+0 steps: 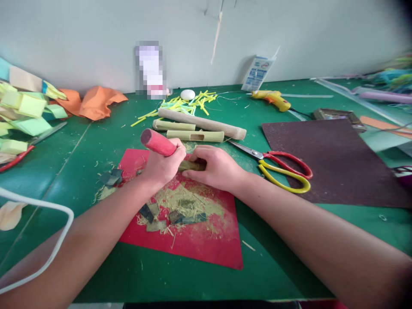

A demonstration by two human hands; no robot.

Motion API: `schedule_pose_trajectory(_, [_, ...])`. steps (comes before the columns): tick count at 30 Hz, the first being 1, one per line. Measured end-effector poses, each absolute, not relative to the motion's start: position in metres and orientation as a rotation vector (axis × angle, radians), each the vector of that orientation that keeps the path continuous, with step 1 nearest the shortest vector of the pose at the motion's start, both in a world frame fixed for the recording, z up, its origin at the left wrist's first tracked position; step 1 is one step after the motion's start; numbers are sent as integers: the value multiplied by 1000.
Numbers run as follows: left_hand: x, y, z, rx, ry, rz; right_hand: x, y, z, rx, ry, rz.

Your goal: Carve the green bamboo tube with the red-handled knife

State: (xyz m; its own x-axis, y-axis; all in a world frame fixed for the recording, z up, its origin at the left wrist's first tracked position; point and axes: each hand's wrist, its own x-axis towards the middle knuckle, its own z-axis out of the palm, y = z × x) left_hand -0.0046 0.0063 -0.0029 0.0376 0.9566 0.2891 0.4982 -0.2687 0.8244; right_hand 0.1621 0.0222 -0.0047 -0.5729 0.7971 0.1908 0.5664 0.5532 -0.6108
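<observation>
My left hand is closed round a tool with a thick red handle, whose tip meets a short bamboo piece. My right hand grips that bamboo piece and holds it down on a red mat. Bamboo shavings and small dark chips lie scattered on the mat in front of both hands.
Behind the hands lie three bamboo tubes and yellow-green strips. Red-and-yellow scissors and a dark brown sheet sit to the right. A yellow glue gun lies at the back, with coloured paper stacked at left.
</observation>
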Motion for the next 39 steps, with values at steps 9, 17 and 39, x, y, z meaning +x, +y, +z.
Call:
schedule_pose_trajectory(9, [-6, 7, -1, 1809, 1494, 1083, 162, 25, -9, -1130, -2285, 768])
schedule_pose_trajectory(17, [-12, 0, -6, 1652, 1227, 1240, 163, 27, -10, -1120, -2284, 745])
schedule_pose_trajectory(39, [-12, 2, -5, 1786, 1203, 1049, 164, 28, -9, -1115, -2321, 692])
